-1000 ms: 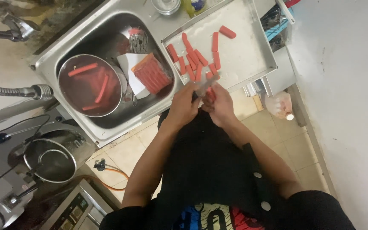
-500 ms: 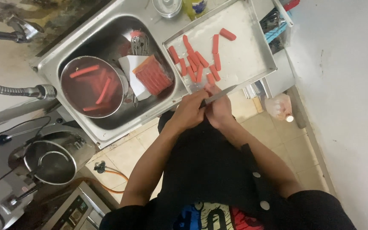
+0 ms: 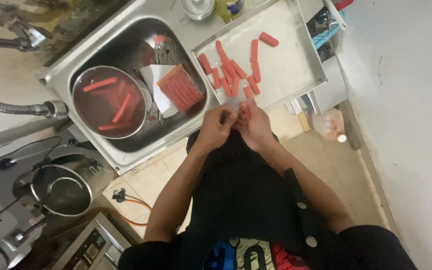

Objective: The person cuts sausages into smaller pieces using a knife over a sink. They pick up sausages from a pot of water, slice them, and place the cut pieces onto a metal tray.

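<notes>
My two hands meet just in front of the metal tray (image 3: 296, 70). A red sausage (image 3: 246, 111) stands upright in the fingers of my right hand (image 3: 257, 127). My left hand (image 3: 215, 129) is closed beside it on what looks like a small knife (image 3: 231, 103), its grey blade by the sausage. Several cut red sausage pieces (image 3: 231, 75) lie on the tray, with one (image 3: 269, 39) apart at the far end.
The steel sink (image 3: 76, 62) on the left holds a round pot (image 3: 108, 100) of reddish water with sausages, an open sausage packet (image 3: 180, 90) and a whisk (image 3: 164, 50). A hose tap (image 3: 21, 106), an empty pot (image 3: 61, 189) and a plastic bag (image 3: 328, 125) are nearby.
My hands have drawn back slightly from the tray edge and closed together. The sausage now stands upright between them, and the knife blade no longer sticks out to the right.
</notes>
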